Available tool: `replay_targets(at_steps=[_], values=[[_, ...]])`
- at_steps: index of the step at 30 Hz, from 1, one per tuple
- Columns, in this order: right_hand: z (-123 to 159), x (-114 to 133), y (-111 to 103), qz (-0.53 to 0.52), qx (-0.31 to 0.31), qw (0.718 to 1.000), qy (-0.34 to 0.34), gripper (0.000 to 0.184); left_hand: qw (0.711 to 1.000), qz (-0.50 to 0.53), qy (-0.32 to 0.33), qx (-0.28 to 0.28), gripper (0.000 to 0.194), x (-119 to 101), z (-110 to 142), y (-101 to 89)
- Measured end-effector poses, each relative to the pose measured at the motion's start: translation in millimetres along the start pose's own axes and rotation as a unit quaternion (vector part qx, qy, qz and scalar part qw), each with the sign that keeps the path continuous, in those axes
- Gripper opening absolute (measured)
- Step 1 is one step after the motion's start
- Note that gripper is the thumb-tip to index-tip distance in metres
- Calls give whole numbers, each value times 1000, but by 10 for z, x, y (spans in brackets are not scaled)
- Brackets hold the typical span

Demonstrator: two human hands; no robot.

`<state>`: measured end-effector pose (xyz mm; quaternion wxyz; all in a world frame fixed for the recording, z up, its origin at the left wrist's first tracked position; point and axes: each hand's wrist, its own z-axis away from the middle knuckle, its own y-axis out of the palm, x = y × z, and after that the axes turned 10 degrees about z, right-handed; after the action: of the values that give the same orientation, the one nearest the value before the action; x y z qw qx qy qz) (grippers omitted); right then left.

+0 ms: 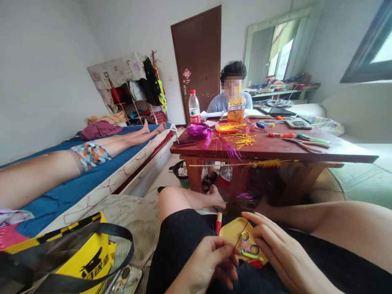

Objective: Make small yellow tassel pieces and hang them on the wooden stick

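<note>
Above my lap, my left hand (pixel 211 259) pinches the lower end of a thin dark strand (pixel 241 234) between thumb and forefinger. The strand slants up to the fingertips of my right hand (pixel 275 241), whose long fingers lie together at its upper end; their grip is partly hidden. Behind and below both hands rests a yellow tray (pixel 229 229) on my lap. It contains metal rings that look like scissor handles (pixel 254 248), a bright green stick (pixel 251 255) and something red. A red-handled tool with a pale wooden end (pixel 219 222) stands beside the tray.
The red-brown table (pixel 211 152) ahead carries purple strands (pixel 200 132), yellow pieces (pixel 245 141), pliers (pixel 306 145) and two bottles (pixel 194 107). A person (pixel 234 96) sits behind it. At left are a yellow bag (pixel 82 261) and someone lying on a bed (pixel 134 163).
</note>
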<state>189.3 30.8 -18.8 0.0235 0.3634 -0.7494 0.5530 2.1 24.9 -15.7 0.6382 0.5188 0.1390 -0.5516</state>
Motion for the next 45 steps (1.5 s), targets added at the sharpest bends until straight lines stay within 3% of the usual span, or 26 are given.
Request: replay_targets(at_steps=[8,12,15,20,26,29,31,33,34,37,41,45], values=[[-25,-30,-107,141,-7,980,-140,24,998,37,-49,6,27,-3,-46,-3],[-108,7,-198,213,-54,949,-227,26,993,62,-94,26,26,-30,-56,4],[-188,29,-251,242,-56,927,-282,25,992,63,-110,28,26,-44,-61,13],[-249,47,-275,280,-44,905,-319,19,991,60,-109,46,30,-27,-74,-9],[-253,61,-264,273,-37,908,-317,19,992,59,-98,43,30,-5,-68,-3],[-196,49,-222,235,-65,933,-265,24,996,65,-65,17,28,-11,-43,48],[-122,55,-162,143,-78,972,-167,24,997,70,-13,-15,29,-14,-22,89],[-42,85,-78,0,-34,999,-42,24,997,53,41,-45,29,-15,-5,125],[-8,107,-31,-73,4,997,11,24,996,33,62,-54,29,-14,0,138],[41,177,104,-234,59,964,115,26,993,-39,102,-48,30,-7,0,158],[7,225,194,-350,17,916,198,30,990,-84,110,-29,32,11,-8,154],[-53,224,183,-429,38,871,238,28,993,-85,85,-9,29,12,3,160]])
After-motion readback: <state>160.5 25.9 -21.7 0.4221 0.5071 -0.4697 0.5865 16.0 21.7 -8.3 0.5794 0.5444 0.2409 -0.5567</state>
